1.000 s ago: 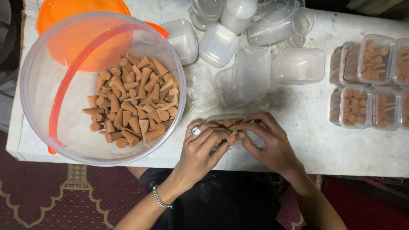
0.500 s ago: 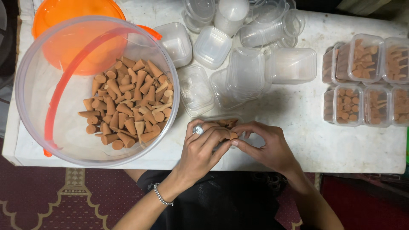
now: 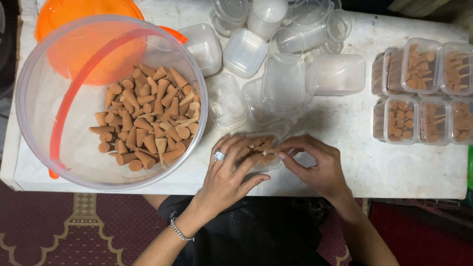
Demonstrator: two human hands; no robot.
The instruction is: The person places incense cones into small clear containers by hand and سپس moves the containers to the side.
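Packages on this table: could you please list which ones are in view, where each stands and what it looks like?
Filled boxes: right edge, small clear square tubs packed with brown cones.
Empty boxes: top centre, clear and frosted tubs, loosely heaped.
Box in hand: front centre, between the left hand and right hand, clear, partly filled.
Big tub: left, round, clear, holding loose cones.
No labels, signs or screens show.
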